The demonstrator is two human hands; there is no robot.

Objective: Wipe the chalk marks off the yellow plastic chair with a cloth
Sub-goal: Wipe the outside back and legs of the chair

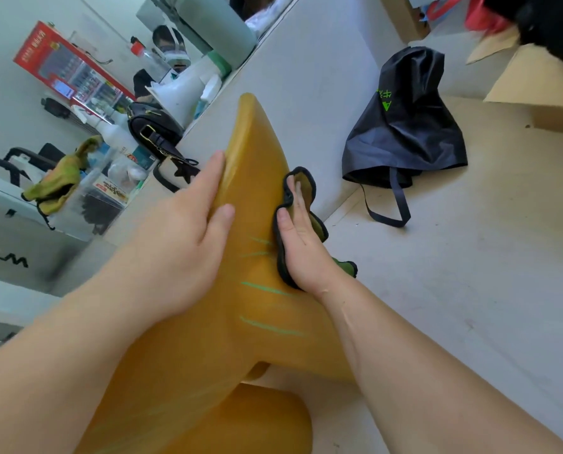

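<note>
The yellow plastic chair (pixel 257 152) fills the middle of the head view, its backrest pointing up and away. Green chalk marks (pixel 267 290) cross its surface as several short lines. My left hand (pixel 178 244) lies flat against the chair's left edge, thumb on the face. My right hand (pixel 301 247) presses an olive cloth (pixel 303 186) with a black border against the chair's right side, just above the upper chalk lines. The cloth sticks out past my fingertips and below my wrist.
A black bag (pixel 407 122) with green print lies on the floor to the right. Cardboard boxes (pixel 535 93) stand at the upper right. A grey partition wall (pixel 306 77) rises behind the chair. To the left, a cluttered desk holds a black handbag (pixel 152 132), bottles and another green cloth (pixel 60 178).
</note>
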